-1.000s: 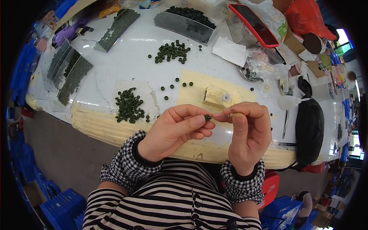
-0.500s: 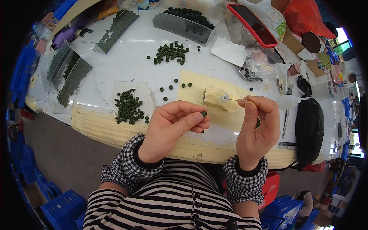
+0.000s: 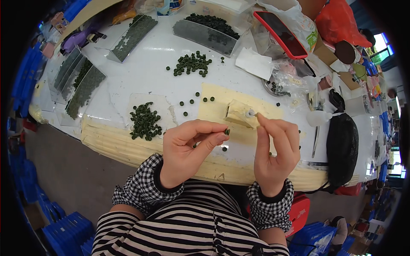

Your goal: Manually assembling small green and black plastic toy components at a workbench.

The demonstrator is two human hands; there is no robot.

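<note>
Between thumb and forefinger, my left hand [image 3: 188, 149] pinches a small dark green round piece [image 3: 227, 132]. My right hand [image 3: 277, 149] is closed in a pinch at the tube mouth, on the handle end of a thin needle-like tool [image 3: 256, 114]; its shaft is no longer visible. The small white tube [image 3: 249, 113] sits in a block wrapped in cream tape [image 3: 237, 112], which stands on a cream-coloured sheet [image 3: 209, 90]. A heap of the same green pieces [image 3: 145, 121] lies left of my left hand, and a few loose ones [image 3: 197, 94] are scattered beyond it.
Farther back is another green heap [image 3: 192, 64]. Clear trays of green pieces [image 3: 207, 34] stand at the back and left [image 3: 85, 89]. A red-cased phone [image 3: 282, 34], white paper [image 3: 254, 62], tweezers [image 3: 315, 141] and a black mesh bag [image 3: 342, 141] lie to the right.
My right hand has moved left to the taped block, and the needle shaft seen earlier outside the tube is out of sight. My left hand still holds the green piece, slightly lower.
</note>
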